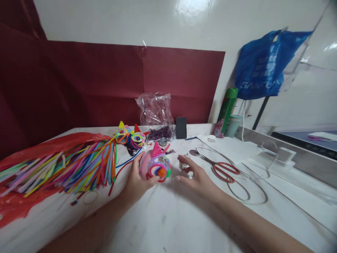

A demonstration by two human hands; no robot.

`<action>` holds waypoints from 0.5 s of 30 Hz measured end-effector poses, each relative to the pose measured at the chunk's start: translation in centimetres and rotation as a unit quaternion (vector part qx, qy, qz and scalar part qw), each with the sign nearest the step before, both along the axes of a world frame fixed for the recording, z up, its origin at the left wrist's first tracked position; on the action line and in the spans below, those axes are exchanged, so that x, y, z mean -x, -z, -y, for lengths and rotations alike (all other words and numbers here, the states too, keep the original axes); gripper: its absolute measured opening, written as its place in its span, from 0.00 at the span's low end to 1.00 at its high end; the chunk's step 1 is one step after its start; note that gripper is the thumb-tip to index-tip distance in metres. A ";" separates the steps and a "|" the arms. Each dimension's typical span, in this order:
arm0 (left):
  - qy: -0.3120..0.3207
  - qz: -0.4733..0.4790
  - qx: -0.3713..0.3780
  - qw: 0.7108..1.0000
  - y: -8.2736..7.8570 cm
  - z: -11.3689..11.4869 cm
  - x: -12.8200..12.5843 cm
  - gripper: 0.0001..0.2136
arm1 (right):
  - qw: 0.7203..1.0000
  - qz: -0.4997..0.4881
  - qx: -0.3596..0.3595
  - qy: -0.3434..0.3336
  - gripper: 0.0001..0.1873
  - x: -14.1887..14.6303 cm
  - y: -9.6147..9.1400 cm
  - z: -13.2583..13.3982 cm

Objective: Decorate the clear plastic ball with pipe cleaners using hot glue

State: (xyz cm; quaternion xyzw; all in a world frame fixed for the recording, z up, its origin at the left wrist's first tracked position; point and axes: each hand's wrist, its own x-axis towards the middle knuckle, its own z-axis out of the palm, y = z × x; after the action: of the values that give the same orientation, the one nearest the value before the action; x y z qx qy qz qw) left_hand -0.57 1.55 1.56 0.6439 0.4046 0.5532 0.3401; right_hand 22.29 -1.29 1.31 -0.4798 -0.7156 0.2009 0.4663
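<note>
My left hand (139,179) grips a colourful pipe-cleaner figure (155,165), its thumb across the front. The figure has a pink pointed ear, coiled sides and a round spiral eye with an orange middle. To its right hovers my right hand (193,175), empty, with thumb and fingers apart. Small clear items lie just behind the right fingers, too unclear to name. Two similar pipe-cleaner figures, one with yellow ears (122,134) and one with red ears (137,138), stand behind the left hand.
Loose pipe cleaners (89,165) spread over a red plastic bag (13,207) at left. Orange-handled scissors (223,171) and a looped cable (252,186) lie at right. Behind are a clear plastic bag (155,109), a phone (181,128) and a teal cup (233,125). A blue bag (263,66) hangs above.
</note>
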 end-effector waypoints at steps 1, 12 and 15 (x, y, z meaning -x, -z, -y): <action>0.026 -0.002 -0.006 1.000 0.1 0.5 -0.2 0.40 | 0.997 -0.061 0.032 -0.036 0.43 0.5 0.3 0.1; 0.316 0.054 0.120 0.940 0.3 -0.2 1.0 0.31 | 0.930 -0.267 0.172 -0.184 0.42 3.1 1.1 0.6; 0.296 0.081 0.143 0.941 0.3 -0.5 1.1 0.23 | 0.933 -0.253 0.184 -0.176 0.42 3.1 1.5 0.5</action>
State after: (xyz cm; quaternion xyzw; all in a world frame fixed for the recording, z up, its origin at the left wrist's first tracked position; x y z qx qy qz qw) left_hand -1.63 2.06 1.29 0.6320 0.2417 0.4147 0.6084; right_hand 19.20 -1.78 -0.21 -0.3570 -0.5975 0.5227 0.4923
